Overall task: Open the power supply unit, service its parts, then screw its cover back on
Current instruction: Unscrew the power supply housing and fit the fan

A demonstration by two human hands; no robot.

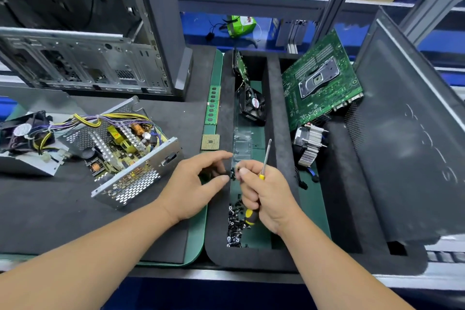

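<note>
I see the power supply unit lying open on the grey foam mat, left of my hands, its cover off beside it. My right hand grips the screwdriver and pinches small black screws. My left hand hovers loose-fingered, holding nothing.

Two bare forearms, left hand, right hand, no sleeves, no gloves

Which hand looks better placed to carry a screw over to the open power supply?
Probably the left hand: it is open, beside the screws, and nearer the power supply. The right hand already grips the screwdriver.
</note>
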